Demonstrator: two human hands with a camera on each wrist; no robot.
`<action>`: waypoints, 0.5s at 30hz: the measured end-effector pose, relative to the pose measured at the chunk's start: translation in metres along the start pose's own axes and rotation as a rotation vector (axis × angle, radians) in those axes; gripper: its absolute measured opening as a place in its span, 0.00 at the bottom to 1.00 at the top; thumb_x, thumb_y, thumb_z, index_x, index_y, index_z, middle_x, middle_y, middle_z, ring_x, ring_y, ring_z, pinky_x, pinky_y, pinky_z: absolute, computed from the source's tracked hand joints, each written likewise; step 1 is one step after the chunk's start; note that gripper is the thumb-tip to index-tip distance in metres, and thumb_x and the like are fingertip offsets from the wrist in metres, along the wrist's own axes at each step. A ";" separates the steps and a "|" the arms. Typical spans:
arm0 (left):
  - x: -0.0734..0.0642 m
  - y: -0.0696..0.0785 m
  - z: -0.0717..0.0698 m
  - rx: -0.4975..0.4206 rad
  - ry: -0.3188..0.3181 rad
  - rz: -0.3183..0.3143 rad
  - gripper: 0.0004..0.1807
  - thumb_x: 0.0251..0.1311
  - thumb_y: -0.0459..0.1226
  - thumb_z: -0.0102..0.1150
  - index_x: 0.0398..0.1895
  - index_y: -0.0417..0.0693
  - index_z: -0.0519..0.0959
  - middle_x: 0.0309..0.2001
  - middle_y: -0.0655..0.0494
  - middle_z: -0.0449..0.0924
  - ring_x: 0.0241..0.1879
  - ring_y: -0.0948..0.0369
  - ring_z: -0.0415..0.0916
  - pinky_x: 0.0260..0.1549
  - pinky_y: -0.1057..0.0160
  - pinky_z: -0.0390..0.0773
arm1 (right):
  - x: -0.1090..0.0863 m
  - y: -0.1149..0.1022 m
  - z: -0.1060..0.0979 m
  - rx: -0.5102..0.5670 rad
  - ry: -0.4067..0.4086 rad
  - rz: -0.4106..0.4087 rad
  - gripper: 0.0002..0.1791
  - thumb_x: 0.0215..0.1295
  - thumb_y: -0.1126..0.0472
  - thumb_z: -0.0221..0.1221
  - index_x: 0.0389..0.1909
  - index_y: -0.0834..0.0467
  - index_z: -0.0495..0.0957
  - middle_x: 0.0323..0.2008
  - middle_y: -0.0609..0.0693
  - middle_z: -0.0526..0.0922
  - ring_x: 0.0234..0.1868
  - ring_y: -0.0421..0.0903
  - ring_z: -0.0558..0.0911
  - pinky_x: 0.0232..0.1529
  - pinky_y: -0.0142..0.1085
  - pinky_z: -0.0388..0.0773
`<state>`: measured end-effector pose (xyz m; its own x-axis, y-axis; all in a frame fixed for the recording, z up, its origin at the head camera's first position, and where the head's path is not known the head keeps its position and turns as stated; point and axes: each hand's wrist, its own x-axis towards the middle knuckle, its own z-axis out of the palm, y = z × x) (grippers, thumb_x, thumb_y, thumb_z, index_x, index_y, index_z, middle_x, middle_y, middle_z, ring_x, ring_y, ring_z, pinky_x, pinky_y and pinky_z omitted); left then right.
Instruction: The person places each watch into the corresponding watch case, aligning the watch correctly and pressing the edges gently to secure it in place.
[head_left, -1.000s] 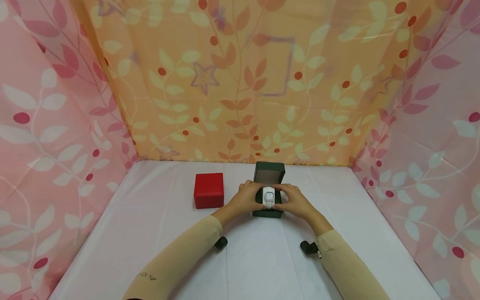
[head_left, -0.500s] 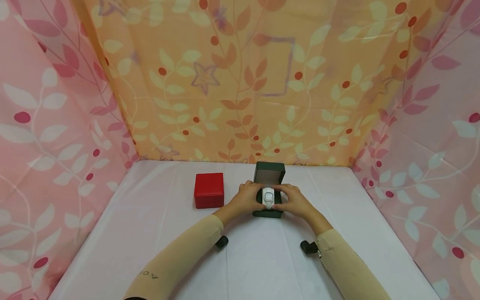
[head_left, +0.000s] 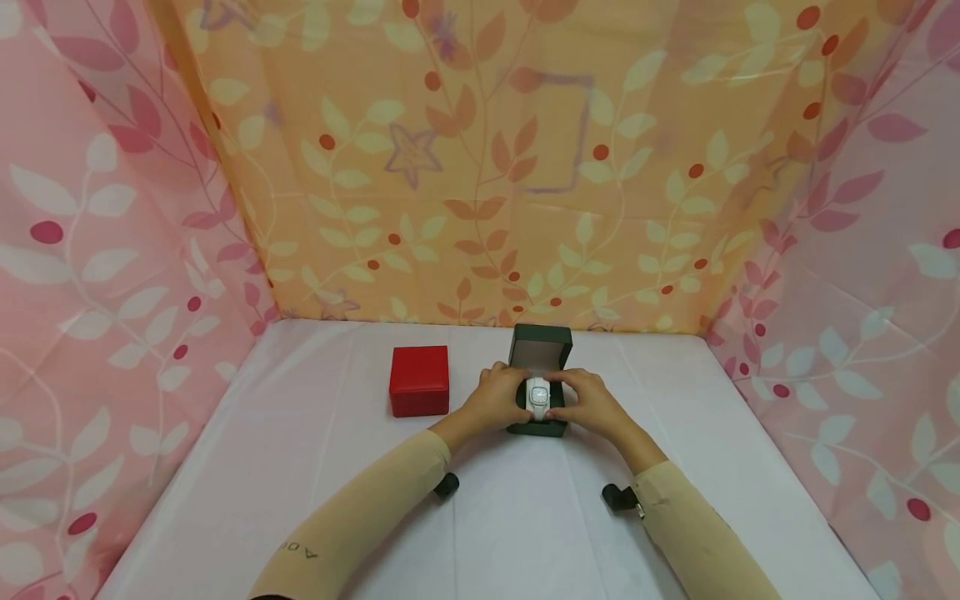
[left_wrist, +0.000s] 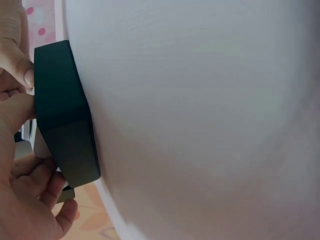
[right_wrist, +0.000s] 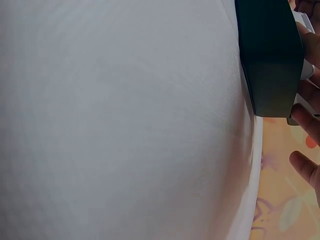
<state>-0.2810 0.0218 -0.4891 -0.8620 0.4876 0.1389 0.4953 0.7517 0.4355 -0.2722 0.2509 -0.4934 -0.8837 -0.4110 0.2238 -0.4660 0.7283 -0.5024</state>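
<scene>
A white wristwatch [head_left: 538,398] with a squarish face is in the dark green watch box [head_left: 537,429], whose lid stands raised at the back. My left hand [head_left: 495,400] holds the watch from its left side, fingers at the far end and thumb at the near end. From the opposite side, my right hand [head_left: 591,402] grips it in the same way. In the left wrist view the green box [left_wrist: 65,100] hides much of the watch, and fingers of both hands reach behind its front wall. The right wrist view shows the box [right_wrist: 272,60] with fingertips at its edge.
A closed red box [head_left: 419,382] stands left of the green one on the white-covered table [head_left: 510,533]. Floral cloth [head_left: 480,167] hangs behind the table and along both sides. A small black wrist camera [head_left: 618,497] sits under the right forearm.
The watch has shifted slightly lower in the box, with both hands still on it. The green box and the red box stay in place.
</scene>
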 end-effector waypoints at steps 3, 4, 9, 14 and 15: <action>-0.001 0.002 0.001 0.013 0.007 -0.004 0.35 0.50 0.49 0.79 0.62 0.50 0.80 0.54 0.59 0.84 0.55 0.57 0.69 0.52 0.55 0.67 | 0.000 -0.001 0.000 -0.002 0.011 -0.014 0.35 0.50 0.51 0.79 0.61 0.51 0.80 0.58 0.50 0.84 0.62 0.57 0.78 0.66 0.63 0.64; -0.002 0.003 0.001 0.019 0.011 -0.006 0.35 0.50 0.49 0.79 0.62 0.50 0.80 0.54 0.59 0.84 0.54 0.57 0.69 0.52 0.55 0.67 | -0.001 -0.001 0.000 -0.006 0.014 -0.021 0.35 0.50 0.51 0.79 0.61 0.51 0.81 0.57 0.50 0.84 0.62 0.57 0.78 0.66 0.63 0.64; -0.005 0.006 0.000 0.035 0.023 -0.029 0.34 0.50 0.49 0.79 0.62 0.50 0.80 0.55 0.58 0.84 0.55 0.57 0.69 0.54 0.54 0.68 | -0.002 -0.001 -0.001 -0.036 0.020 -0.046 0.35 0.50 0.52 0.79 0.61 0.51 0.81 0.57 0.50 0.85 0.62 0.56 0.78 0.66 0.62 0.64; -0.007 0.009 0.000 0.027 0.032 -0.053 0.35 0.51 0.49 0.79 0.63 0.49 0.79 0.56 0.56 0.83 0.57 0.56 0.68 0.57 0.53 0.67 | -0.001 -0.001 0.000 -0.063 0.024 -0.042 0.35 0.50 0.50 0.79 0.61 0.50 0.81 0.57 0.49 0.85 0.62 0.56 0.78 0.67 0.62 0.63; -0.007 0.009 0.000 0.032 0.035 -0.055 0.35 0.51 0.49 0.79 0.63 0.49 0.79 0.56 0.56 0.83 0.57 0.56 0.68 0.57 0.53 0.67 | -0.001 -0.001 0.000 -0.062 0.024 -0.040 0.35 0.50 0.50 0.79 0.60 0.50 0.81 0.57 0.49 0.85 0.63 0.55 0.78 0.67 0.61 0.63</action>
<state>-0.2701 0.0251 -0.4858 -0.8911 0.4296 0.1464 0.4495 0.7909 0.4151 -0.2709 0.2509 -0.4933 -0.8647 -0.4277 0.2635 -0.5023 0.7445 -0.4398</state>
